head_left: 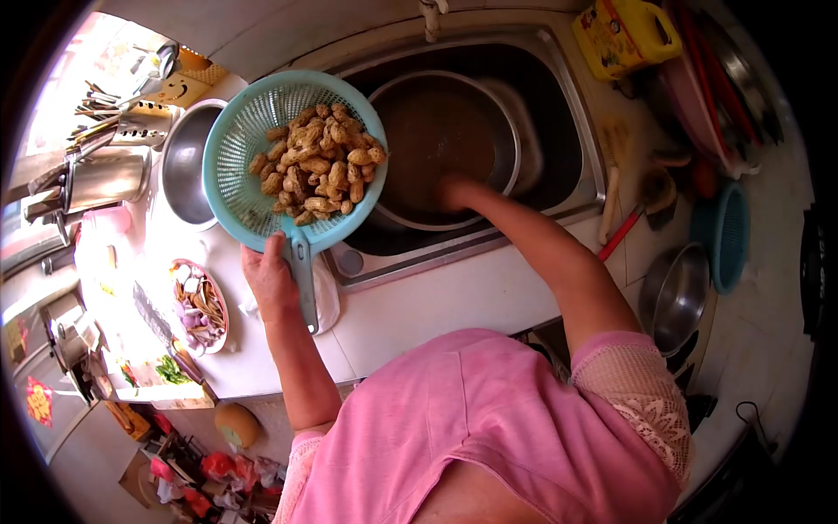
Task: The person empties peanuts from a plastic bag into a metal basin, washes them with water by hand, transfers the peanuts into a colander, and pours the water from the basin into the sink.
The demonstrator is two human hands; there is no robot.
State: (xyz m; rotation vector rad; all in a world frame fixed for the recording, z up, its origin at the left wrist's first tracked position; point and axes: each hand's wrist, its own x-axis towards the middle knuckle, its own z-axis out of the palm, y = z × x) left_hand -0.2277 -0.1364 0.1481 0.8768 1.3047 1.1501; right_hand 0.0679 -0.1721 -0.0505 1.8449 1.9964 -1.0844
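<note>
My left hand (272,278) grips a light blue plastic colander (234,183) at the rim beside its handle. Unshelled peanuts (319,162) are heaped inside the colander, which is held over the counter and the sink's left edge. In the sink stands a round metal basin (511,131) of murky brown water. My right hand (456,194) is dipped in that water near the basin's front side. Its fingers are hidden beneath the surface, so whether they hold anything does not show.
Around the basin is the steel sink (559,87), under a tap (432,17). On the left counter are a metal bowl (188,166), a plate of chopped food (199,306) and a knife (153,313). A yellow jug (624,39) and a red-handled tool (621,234) lie to the right.
</note>
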